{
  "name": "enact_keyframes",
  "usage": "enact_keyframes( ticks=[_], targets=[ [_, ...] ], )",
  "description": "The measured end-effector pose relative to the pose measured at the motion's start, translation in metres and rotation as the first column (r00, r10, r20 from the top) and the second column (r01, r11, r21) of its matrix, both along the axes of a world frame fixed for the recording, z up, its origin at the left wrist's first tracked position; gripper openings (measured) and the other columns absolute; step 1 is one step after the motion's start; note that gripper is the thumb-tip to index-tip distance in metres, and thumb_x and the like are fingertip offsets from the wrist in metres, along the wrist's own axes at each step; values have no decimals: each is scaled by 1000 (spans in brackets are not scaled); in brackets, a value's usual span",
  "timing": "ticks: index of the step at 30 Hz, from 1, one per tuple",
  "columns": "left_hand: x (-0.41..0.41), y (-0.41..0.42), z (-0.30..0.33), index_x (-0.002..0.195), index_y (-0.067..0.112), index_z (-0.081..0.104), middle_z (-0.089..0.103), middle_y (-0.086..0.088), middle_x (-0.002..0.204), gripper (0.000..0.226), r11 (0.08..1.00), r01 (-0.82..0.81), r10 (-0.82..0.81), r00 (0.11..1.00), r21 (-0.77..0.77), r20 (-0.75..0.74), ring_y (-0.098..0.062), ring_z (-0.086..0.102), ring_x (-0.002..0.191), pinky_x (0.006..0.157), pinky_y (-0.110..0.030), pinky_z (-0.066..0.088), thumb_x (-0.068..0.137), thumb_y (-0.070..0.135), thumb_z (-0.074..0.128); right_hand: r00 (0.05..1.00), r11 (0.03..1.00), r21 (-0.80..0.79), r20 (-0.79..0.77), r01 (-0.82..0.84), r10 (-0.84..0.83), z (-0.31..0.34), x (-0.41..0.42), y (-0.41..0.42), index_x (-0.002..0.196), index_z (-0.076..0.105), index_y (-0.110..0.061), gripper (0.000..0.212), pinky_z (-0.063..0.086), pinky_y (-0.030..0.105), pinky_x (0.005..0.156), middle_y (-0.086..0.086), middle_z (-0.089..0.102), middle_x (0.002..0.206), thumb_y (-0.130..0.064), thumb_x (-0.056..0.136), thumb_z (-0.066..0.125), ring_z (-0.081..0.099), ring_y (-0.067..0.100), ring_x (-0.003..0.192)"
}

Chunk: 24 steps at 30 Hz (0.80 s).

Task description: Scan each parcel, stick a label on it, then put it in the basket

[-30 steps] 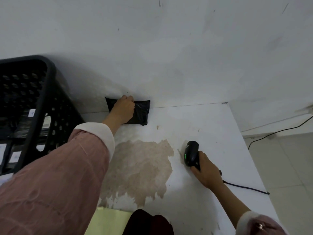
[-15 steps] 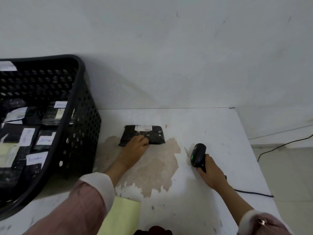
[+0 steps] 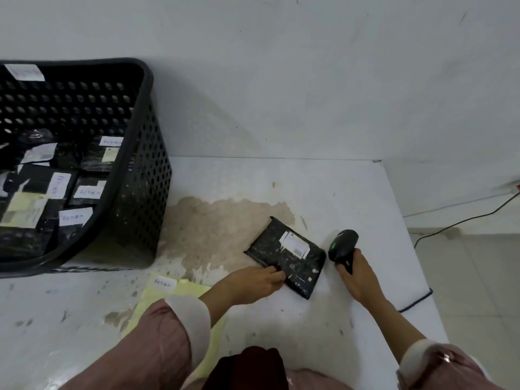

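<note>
Parcel (image 3: 287,258), black and flat, is lying on the white table (image 3: 351,192) at about 5 o'clock from the basket (image 3: 146,175), well clear of the table's right edge. Its near corner is pinched by the left hand (image 3: 253,282). The scanner (image 3: 343,246), just beside the parcel at 3 o'clock, is gripped by the right hand (image 3: 358,277). Open table is seen between parcel and basket. "RETURN" is written on a label (image 3: 75,217) inside the basket and on a label (image 3: 162,283) on the yellow sheet (image 3: 180,294).
</note>
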<state>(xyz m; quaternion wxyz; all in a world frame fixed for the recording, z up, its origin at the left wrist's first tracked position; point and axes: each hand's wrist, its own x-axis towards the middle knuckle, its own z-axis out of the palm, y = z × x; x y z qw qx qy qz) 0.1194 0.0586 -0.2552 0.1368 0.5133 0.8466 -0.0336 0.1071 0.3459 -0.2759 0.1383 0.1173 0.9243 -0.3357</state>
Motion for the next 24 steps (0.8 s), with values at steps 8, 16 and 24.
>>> enact_keyframes(
  ticks=[8,16,24],
  targets=[
    [-3,3,6,152,24,8,-13,-8,160,70,866,-500,493,855,9,159,-29,-8,147,119,-41,1,94,8,42,1000,999,33,-23,-15,16,17,31,2,99,49,-16,18,38,25,65,4,53,99,-30,91,58,51,13,79],
    [8,7,6,151,28,-10,-15,-16,158,89,763,-569,635,750,-306,187,-39,-10,145,120,-47,4,90,46,52,1000,988,-154,-15,-8,6,76,37,-21,95,57,-13,24,53,38,67,5,63,87,-37,92,57,65,19,75],
    [35,17,16,152,22,-8,-10,-18,158,95,768,-544,631,734,-338,253,-35,4,146,106,-43,37,86,45,56,995,950,-298,5,96,-99,156,31,-54,89,57,-14,33,37,10,38,3,65,83,-45,96,48,56,-1,40]
  ],
)
